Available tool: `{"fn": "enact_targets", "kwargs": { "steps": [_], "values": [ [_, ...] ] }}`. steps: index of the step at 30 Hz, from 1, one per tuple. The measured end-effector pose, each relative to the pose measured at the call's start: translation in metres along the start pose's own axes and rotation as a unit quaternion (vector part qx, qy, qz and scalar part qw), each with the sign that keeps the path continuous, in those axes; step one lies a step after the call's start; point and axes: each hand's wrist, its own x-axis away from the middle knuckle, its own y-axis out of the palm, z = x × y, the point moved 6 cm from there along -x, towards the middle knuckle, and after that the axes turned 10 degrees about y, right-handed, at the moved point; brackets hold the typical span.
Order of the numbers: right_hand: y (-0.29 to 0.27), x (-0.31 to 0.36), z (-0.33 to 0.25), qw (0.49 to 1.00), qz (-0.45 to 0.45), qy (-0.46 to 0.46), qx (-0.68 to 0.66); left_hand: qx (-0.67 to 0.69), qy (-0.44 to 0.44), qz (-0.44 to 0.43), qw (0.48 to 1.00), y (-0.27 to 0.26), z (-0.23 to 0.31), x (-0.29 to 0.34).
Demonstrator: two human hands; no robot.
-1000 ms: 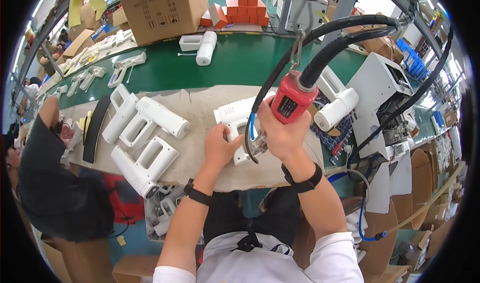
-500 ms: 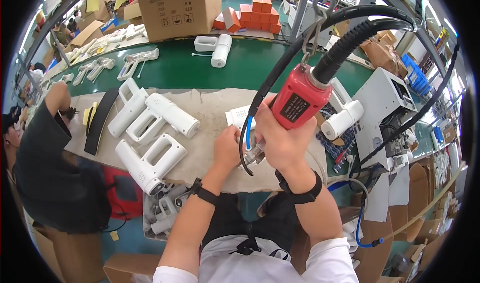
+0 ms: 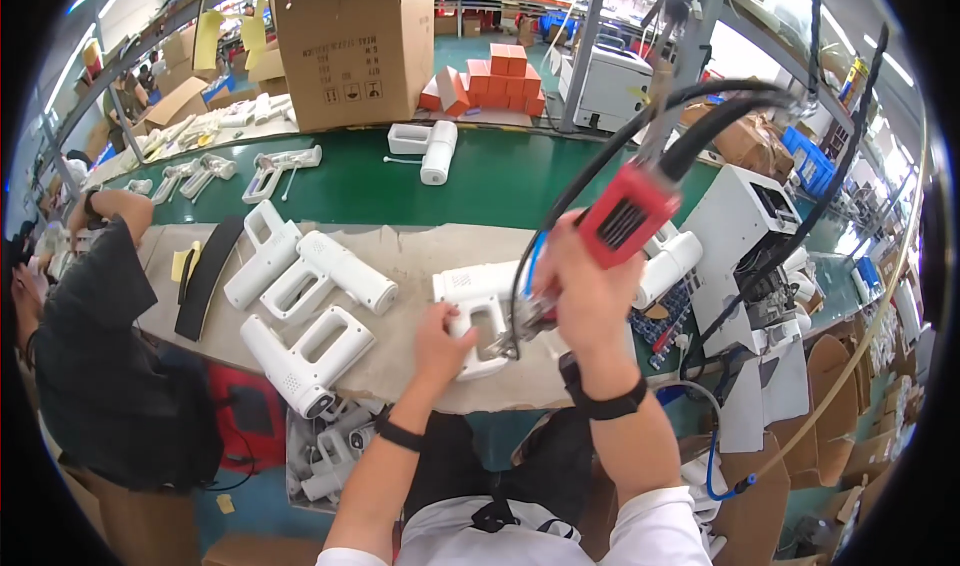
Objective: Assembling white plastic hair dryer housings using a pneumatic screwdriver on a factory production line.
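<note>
My right hand (image 3: pixel 592 291) is closed around a red power screwdriver (image 3: pixel 630 216), tilted and slightly blurred, hanging on black cables. Its metal nose (image 3: pixel 512 344) points down beside the loop handle of a white handheld device (image 3: pixel 470 284) lying on the brown sheet. The nose overlaps the handle's right side; whether they touch I cannot tell. My left hand (image 3: pixel 440 348) holds the near left part of that handle, its thumb at the opening. The tool and my right hand partly cover the device's right end.
Several similar white devices (image 3: pixel 345 274) lie to the left beside a black strip (image 3: pixel 207 278). Another white device (image 3: pixel 437 153) rests on the green bench top (image 3: pixel 345 191). A grey-white machine (image 3: pixel 750 241) stands at right. A co-worker's dark sleeve (image 3: pixel 115 286) is at left.
My view has shifted, so the bench sits lower in the picture. My left hand has moved left from the tool's nose, uncovering the device's handle. The screwdriver's body has swung slightly right.
</note>
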Motion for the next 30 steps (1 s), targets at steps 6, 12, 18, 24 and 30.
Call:
{"fn": "enact_targets", "kwargs": {
  "steps": [6, 12, 18, 24, 30],
  "values": [
    [-0.028, -0.007, -0.017, 0.992, 0.041, -0.037, 0.114, -0.039, -0.027, -0.002, 0.999, -0.095, 0.048, 0.038],
    [-0.083, 0.107, 0.04, 0.908, 0.069, -0.197, 0.363, 0.179, -0.05, -0.027, 0.982, -0.184, 0.084, 0.072],
    [-0.121, 0.196, 0.12, 0.832, -0.312, 0.453, -0.071, 0.262, 0.071, -0.216, 0.938, -0.14, 0.122, 0.085],
    [-0.232, 0.261, 0.093, 0.912, -0.107, 0.389, 0.072, 0.283, 0.175, -0.397, 0.856, -0.035, 0.158, 0.107],
    [-0.433, 0.456, 0.109, 0.862, 0.242, 0.419, -0.149, 0.461, 0.08, -0.315, 0.825, -0.025, 0.155, 0.093]
  ]
}}
